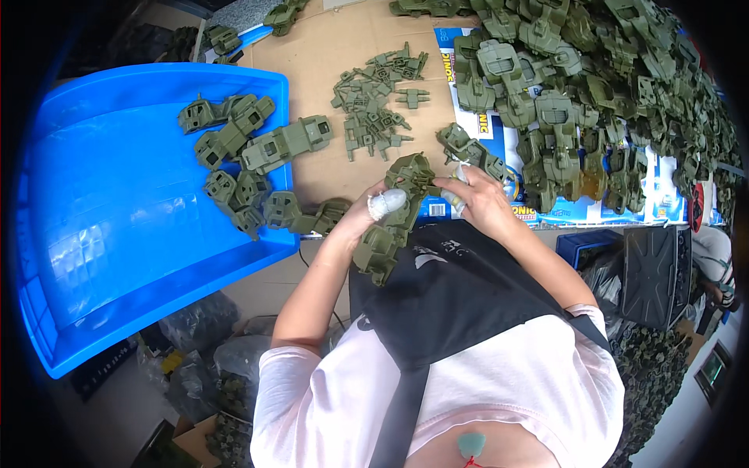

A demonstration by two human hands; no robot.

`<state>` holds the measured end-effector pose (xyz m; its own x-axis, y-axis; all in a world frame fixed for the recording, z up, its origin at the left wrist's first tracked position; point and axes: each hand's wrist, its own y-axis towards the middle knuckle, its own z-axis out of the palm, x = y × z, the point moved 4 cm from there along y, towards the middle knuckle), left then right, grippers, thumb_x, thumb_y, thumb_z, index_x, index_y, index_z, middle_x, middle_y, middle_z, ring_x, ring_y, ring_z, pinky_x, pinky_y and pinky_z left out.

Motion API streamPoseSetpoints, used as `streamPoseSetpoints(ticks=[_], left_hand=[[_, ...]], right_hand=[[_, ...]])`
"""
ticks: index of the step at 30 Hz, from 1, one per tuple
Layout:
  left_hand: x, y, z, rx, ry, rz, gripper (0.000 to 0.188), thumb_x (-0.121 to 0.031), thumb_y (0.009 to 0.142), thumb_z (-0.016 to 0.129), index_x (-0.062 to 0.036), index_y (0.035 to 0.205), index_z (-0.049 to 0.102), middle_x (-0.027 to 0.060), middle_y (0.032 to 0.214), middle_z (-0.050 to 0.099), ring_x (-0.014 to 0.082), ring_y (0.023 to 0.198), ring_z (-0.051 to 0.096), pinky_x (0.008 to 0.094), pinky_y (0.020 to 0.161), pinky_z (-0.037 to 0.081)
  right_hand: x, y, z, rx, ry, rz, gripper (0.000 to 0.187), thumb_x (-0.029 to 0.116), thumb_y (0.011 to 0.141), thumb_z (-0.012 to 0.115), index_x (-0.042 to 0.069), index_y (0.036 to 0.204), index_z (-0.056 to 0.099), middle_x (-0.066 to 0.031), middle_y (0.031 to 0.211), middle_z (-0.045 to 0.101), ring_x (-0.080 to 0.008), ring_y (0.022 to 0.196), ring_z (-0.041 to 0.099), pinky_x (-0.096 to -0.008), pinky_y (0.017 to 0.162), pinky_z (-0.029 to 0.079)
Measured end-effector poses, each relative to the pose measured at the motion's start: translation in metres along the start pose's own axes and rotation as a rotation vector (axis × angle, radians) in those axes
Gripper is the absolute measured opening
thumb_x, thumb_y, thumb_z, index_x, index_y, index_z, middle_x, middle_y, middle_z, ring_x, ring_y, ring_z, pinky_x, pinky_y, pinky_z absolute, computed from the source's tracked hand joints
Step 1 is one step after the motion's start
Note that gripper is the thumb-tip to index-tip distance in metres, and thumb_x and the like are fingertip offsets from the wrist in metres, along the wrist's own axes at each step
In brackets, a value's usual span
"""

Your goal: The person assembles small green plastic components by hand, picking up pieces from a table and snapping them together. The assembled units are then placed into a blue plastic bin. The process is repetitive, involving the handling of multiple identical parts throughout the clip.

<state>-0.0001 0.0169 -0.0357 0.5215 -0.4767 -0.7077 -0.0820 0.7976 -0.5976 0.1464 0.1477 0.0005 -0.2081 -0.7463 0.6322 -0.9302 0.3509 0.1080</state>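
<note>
A green plastic toy vehicle body [378, 248] is held in front of my apron, tilted lengthwise. My left hand [365, 209] is closed around its left side, with the thumb in a white covering laid across it. My right hand [482, 201] is at the upper right side of the body, with its fingers drawn together and a white wrap on a finger. Whatever those fingertips grip is too small to make out. Just beyond the right hand lies another green vehicle body [470, 150]. Small green plastic parts [380, 129] lie in a loose heap on the cardboard [312, 82] ahead of my hands.
A large blue tray [101, 234] stands at the left, with several green vehicle bodies [292, 143] along its right edge. A high pile of similar bodies [562, 117] covers the right of the table. Plastic bags [199, 320] and a black crate [657, 273] sit below table height.
</note>
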Motion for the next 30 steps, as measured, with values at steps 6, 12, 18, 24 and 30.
streamPoseSetpoints(ticks=[6, 12, 18, 24, 30], left_hand=[[0.002, -0.005, -0.001, 0.065, 0.167, 0.072, 0.041, -0.019, 0.080, 0.064, -0.0032, 0.116, 0.053, 0.0009, 0.100, 0.060, 0.0074, 0.086, 0.055, 0.0232, 0.075, 0.044], [0.000, -0.009, 0.007, 0.062, 0.239, 0.061, 0.040, -0.014, 0.076, 0.068, -0.0035, 0.113, 0.054, -0.0002, 0.094, 0.061, 0.0062, 0.079, 0.055, 0.0220, 0.069, 0.045], [-0.013, -0.016, 0.019, 0.040, 0.253, 0.107, 0.043, -0.011, 0.073, 0.072, -0.0041, 0.112, 0.055, 0.0004, 0.092, 0.061, 0.0071, 0.081, 0.055, 0.0233, 0.071, 0.046], [-0.013, -0.019, 0.012, 0.004, 0.315, 0.076, 0.041, -0.008, 0.072, 0.072, -0.0033, 0.110, 0.055, 0.0010, 0.093, 0.061, 0.0072, 0.080, 0.055, 0.0238, 0.070, 0.046], [-0.022, -0.017, 0.002, 0.002, 0.252, 0.143, 0.044, -0.007, 0.073, 0.071, -0.0028, 0.112, 0.052, 0.0020, 0.094, 0.062, 0.0084, 0.081, 0.057, 0.0247, 0.072, 0.047]], right_hand=[[0.016, 0.002, -0.004, 0.185, -0.077, -0.014, 0.037, -0.002, 0.064, 0.055, 0.009, 0.100, 0.059, -0.0170, 0.087, 0.058, -0.0324, 0.080, 0.060, -0.0395, 0.066, 0.051], [0.024, 0.002, 0.003, 0.233, -0.140, -0.065, 0.029, 0.000, 0.066, 0.054, 0.005, 0.095, 0.058, -0.0161, 0.082, 0.056, -0.0316, 0.075, 0.060, -0.0395, 0.064, 0.051], [0.005, 0.004, 0.017, 0.116, 0.037, -0.166, 0.034, -0.003, 0.061, 0.056, 0.004, 0.094, 0.058, -0.0136, 0.073, 0.055, -0.0312, 0.071, 0.059, -0.0387, 0.064, 0.051], [0.004, 0.011, 0.024, 0.094, 0.168, -0.168, 0.035, -0.006, 0.059, 0.054, 0.004, 0.091, 0.060, -0.0128, 0.074, 0.054, -0.0314, 0.071, 0.058, -0.0402, 0.064, 0.049], [0.002, 0.033, 0.021, 0.138, 0.156, -0.177, 0.039, -0.007, 0.059, 0.053, 0.003, 0.096, 0.060, -0.0136, 0.076, 0.055, -0.0304, 0.071, 0.059, -0.0403, 0.062, 0.050]])
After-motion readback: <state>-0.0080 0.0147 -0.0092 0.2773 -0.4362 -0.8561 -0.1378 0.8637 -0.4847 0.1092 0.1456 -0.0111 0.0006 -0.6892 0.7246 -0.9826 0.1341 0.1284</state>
